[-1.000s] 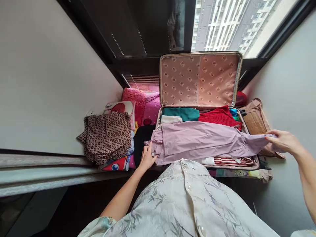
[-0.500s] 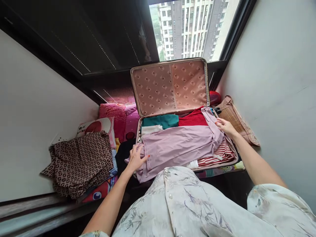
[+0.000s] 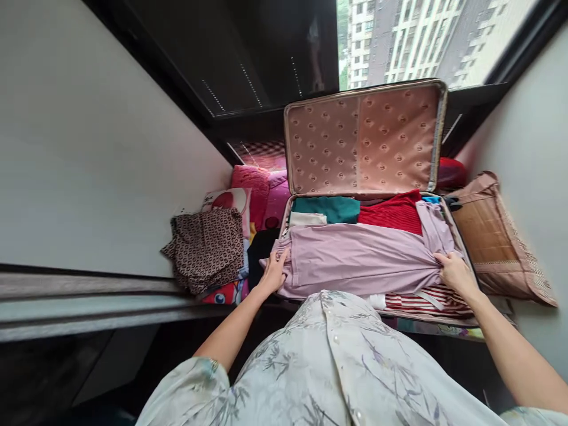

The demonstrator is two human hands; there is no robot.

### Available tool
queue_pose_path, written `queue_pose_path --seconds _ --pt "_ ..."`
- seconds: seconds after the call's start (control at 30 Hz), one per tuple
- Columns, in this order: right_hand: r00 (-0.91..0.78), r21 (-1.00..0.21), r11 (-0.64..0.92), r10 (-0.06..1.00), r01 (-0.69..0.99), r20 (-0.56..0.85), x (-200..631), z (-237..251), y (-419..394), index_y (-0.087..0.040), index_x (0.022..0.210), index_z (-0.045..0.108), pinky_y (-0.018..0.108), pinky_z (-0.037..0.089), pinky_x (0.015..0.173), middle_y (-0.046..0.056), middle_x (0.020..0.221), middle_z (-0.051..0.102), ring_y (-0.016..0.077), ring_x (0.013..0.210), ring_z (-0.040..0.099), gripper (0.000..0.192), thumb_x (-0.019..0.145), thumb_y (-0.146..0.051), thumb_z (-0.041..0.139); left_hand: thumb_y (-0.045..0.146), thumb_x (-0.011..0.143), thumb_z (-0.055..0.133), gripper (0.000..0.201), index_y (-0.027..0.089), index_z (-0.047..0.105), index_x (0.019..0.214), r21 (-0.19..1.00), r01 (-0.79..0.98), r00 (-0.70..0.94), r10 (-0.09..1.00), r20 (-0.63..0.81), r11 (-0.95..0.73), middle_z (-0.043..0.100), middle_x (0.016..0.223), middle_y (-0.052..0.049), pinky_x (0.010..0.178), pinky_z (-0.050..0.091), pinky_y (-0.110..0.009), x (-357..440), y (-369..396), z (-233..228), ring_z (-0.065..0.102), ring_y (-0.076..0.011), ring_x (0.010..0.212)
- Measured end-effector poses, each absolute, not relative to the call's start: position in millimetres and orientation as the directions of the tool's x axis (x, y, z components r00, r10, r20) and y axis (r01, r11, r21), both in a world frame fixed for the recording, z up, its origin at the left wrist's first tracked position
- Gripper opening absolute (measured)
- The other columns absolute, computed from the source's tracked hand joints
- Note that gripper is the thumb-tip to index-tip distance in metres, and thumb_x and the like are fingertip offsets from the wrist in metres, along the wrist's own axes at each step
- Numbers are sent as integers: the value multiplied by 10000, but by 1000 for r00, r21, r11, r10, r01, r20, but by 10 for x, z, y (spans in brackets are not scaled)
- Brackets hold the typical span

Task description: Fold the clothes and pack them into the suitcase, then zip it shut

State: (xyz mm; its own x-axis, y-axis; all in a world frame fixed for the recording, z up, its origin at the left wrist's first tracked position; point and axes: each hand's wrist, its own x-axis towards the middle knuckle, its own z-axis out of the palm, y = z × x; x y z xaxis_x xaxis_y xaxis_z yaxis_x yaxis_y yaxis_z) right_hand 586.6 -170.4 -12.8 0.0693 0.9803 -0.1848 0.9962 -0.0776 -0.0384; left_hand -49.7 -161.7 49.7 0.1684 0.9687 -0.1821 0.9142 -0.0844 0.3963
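Note:
A lilac garment point(image 3: 355, 257) lies lengthwise across the clothes in an open suitcase point(image 3: 473, 269); whether it is a dress or a top I cannot tell. My left hand point(image 3: 274, 273) is closed on its gathered left end. Toward the other end, my right hand point(image 3: 457, 273) pinches the cloth, and creases run from the fingers across the fabric. A loose lilac part extends up past the right hand to the suitcase's far side. Behind it lie a teal cloth point(image 3: 339, 209), a white cloth point(image 3: 307, 219) and a red ribbed garment point(image 3: 390, 213). Red-and-white striped clothing point(image 3: 426, 303) shows in front.
The suitcase lid point(image 3: 364, 142) leans upright against the window side. On the left, a brown patterned cloth point(image 3: 206, 248) is heaped beside pink pillows point(image 3: 251, 189). A brown woven pillow point(image 3: 492, 231) stands between the suitcase and the right wall.
My right hand has closed on the lilac garment and pulled its right part nearer, drawing the cloth taut. My left hand has closed on the left end. The view has turned left.

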Motion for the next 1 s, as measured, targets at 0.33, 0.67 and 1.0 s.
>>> queue_pose_path --seconds 0.33,0.67,1.0 --pt "155 -25 -172 936 985 -315 5811 -118 -1676 -223 1412 601 432 453 681 217 1140 618 340 903 666 566 901 -171 362 -40 652 617 1016 222 399 1609 621 747 478 842 -250 -239 319 1639 -166 1261 289 -482 -129 -1040 363 346 -325 1523" --pt "193 -305 -248 961 920 -198 5859 -225 -1685 -373 1251 668 599 463 696 207 940 588 436 764 662 606 671 -275 520 434 977 580 524 51 644 1328 559 516 -679 707 -196 650 704 1228 -255 950 552 -427 -540 -1298 552 677 -343 1192" --pt "209 -247 -277 940 929 -269 5911 -236 -1659 -288 1363 618 586 501 768 280 1156 596 446 884 677 649 735 -316 456 204 960 473 526 154 587 1471 644 710 -401 915 39 284 476 1590 -162 1251 317 -436 -73 -1135 449 378 -286 1526"
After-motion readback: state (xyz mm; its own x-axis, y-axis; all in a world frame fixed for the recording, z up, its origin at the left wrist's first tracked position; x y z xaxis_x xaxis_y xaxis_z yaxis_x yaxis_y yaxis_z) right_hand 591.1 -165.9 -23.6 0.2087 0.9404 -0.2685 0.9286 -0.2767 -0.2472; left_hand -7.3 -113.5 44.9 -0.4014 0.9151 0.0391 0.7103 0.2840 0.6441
